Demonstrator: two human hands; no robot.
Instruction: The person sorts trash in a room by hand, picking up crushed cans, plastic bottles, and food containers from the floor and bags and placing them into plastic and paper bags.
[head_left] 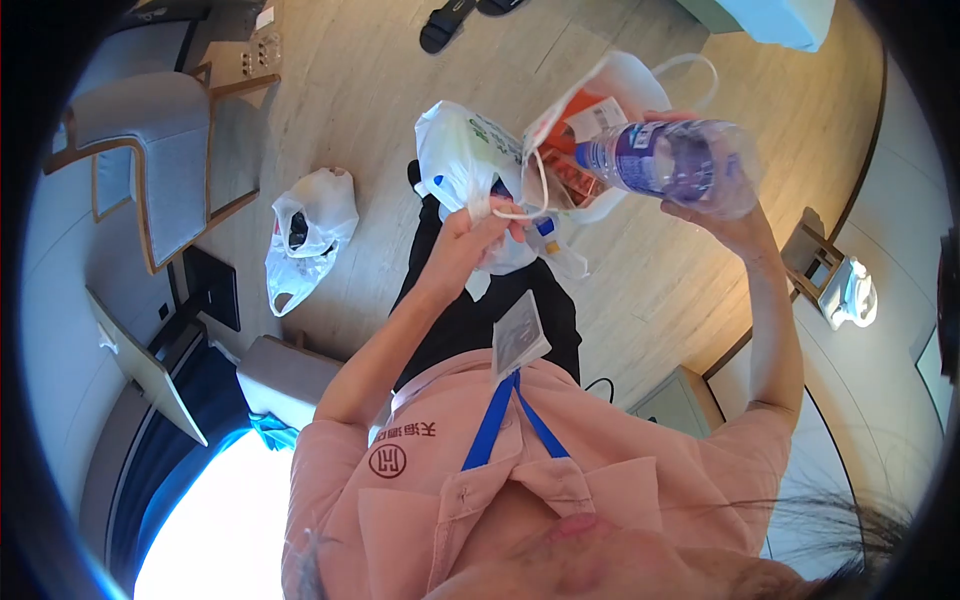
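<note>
My right hand [735, 228] is wrapped round a clear plastic bottle [665, 165] with a purple label and blue cap. The bottle lies tilted nearly sideways, its cap end at the mouth of a white paper bag [612, 78]. Inside that bag, red and orange packages [570, 180] show. My left hand [478, 235] is closed on the gathered top of a white plastic bag [455, 145] and the paper bag's looped handle [543, 185]. A bottle with a blue cap partly shows in the plastic bag. Below my left hand hangs more clear plastic [560, 258], its contents hard to make out.
Another white plastic bag [315, 225] sits on the wood floor [380, 60] to the left. Farther left stands a grey armchair [150, 130]. Black sandals [445, 25] lie ahead. To the right is a small wooden stool [815, 255] with a white bundle. My badge [520, 338] hangs in front.
</note>
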